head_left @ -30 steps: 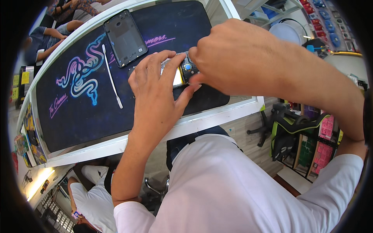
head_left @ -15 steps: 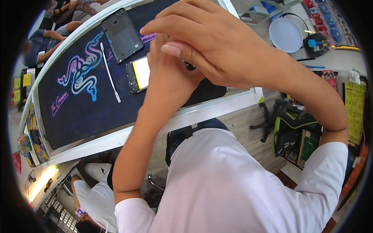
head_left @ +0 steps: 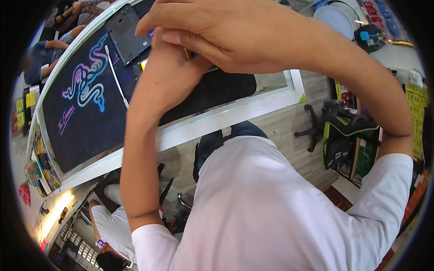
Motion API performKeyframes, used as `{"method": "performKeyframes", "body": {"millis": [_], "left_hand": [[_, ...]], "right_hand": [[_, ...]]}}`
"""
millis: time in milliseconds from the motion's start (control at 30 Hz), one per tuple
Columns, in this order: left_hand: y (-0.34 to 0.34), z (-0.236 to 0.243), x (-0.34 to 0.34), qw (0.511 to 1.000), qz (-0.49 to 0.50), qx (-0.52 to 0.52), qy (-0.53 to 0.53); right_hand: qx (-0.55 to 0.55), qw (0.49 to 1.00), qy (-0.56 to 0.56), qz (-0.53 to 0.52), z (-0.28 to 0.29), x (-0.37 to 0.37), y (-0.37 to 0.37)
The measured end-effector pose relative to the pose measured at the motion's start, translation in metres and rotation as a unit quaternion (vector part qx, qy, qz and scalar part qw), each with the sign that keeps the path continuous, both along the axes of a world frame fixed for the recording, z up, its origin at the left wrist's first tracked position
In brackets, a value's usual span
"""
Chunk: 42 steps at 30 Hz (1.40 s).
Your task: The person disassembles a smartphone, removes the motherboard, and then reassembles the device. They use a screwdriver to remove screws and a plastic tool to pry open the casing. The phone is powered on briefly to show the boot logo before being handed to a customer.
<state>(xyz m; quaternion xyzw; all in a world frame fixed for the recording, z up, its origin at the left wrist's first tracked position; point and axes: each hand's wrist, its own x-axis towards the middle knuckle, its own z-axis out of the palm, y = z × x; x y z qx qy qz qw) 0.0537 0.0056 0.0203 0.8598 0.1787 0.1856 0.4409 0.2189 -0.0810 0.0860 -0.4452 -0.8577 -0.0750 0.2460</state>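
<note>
An opened phone (head_left: 136, 70) lies on the dark mat, showing a black edge and a sliver of a yellow-edged battery (head_left: 143, 65). My left hand (head_left: 169, 77) is over it and covers most of it. Its fingers are largely hidden beneath my right hand (head_left: 226, 36), so its grip does not show. The right hand arches across with index finger and thumb stretched out and apart; its other fingers are out of sight. Beside the phone lie a dark phone back cover (head_left: 129, 34) and a thin white stick-like tool (head_left: 116, 77).
A printed dark mat (head_left: 90, 140) covers the white-framed glass table (head_left: 226, 111). Beyond my right arm are a round pale lid or dish (head_left: 333, 21) and a black device (head_left: 368, 38). A black and green chair (head_left: 341, 131) stands at right; another person (head_left: 110, 226) sits at lower left.
Both hands have shifted left and slightly up in the view, and my left hand now covers more of the phone. The table and its things also sit a little further left in view.
</note>
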Motion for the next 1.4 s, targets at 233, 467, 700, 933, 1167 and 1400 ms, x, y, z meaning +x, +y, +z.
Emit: {"method": "performKeyframes", "body": {"millis": [233, 467, 700, 933, 1167, 1400], "left_hand": [[-0.003, -0.001, 0.001, 0.999, 0.013, 0.024, -0.034], [-0.005, -0.01, 0.0, 0.989, 0.039, 0.142, -0.02], [-0.005, -0.005, -0.039, 0.975, 0.031, 0.211, 0.069], [-0.006, -0.008, -0.04, 0.975, 0.041, 0.206, 0.072], [-0.004, -0.01, -0.038, 0.976, 0.036, 0.204, 0.07], [-0.006, -0.006, -0.033, 0.978, 0.031, 0.204, 0.014]], "right_hand": [[-0.019, 1.0, 0.018, 0.004, -0.008, 0.005, 0.007], [-0.046, 0.996, -0.036, -0.071, -0.004, -0.002, -0.002], [-0.35, 0.901, -0.226, -0.123, 0.05, 0.009, -0.015], [-0.41, 0.878, -0.165, -0.182, 0.086, -0.004, -0.019], [-0.384, 0.891, -0.16, -0.182, 0.067, 0.006, -0.022], [-0.387, 0.896, -0.122, -0.18, 0.075, 0.003, -0.019]]}}
